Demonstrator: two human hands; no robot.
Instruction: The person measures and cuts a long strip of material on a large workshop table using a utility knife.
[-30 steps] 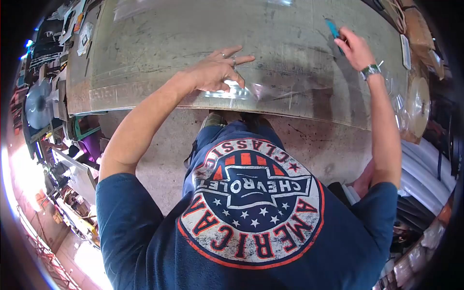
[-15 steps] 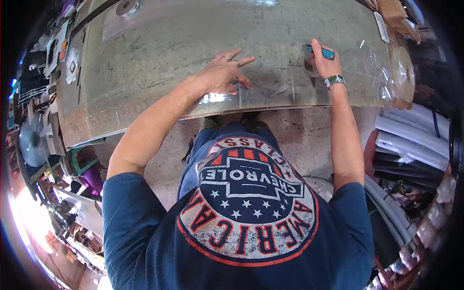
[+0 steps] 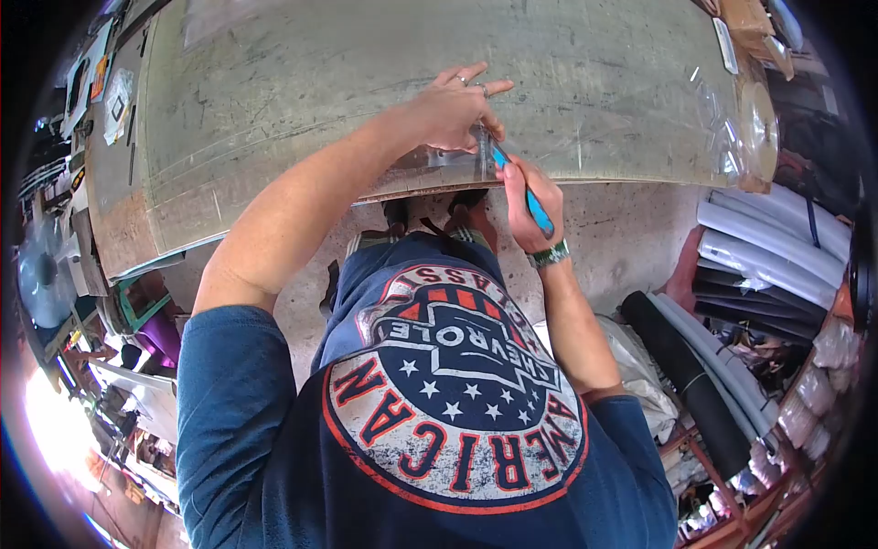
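Observation:
My left hand (image 3: 460, 110) rests on the worktable (image 3: 311, 101) near its front edge, fingers spread over a small piece of clear plastic film (image 3: 448, 158). Held in my right hand (image 3: 533, 203) is a slim blue-handled tool (image 3: 540, 215) with dark parts, slanted so that its far end sits close to my left fingertips at the film. Its working end is partly hidden by the hands. My right fingers are wrapped round the handle.
Crumpled clear plastic (image 3: 722, 137) and a roll of clear tape (image 3: 757, 123) lie at the table's right end. White rolls (image 3: 768, 229) and a black roll (image 3: 686, 375) stand off to the right. A bagged item (image 3: 116, 105) lies at the left end.
My right hand has swung left from the table's right side with the blue-handled tool, up to my left hand. The left hand has shifted slightly right, and the view has turned a little.

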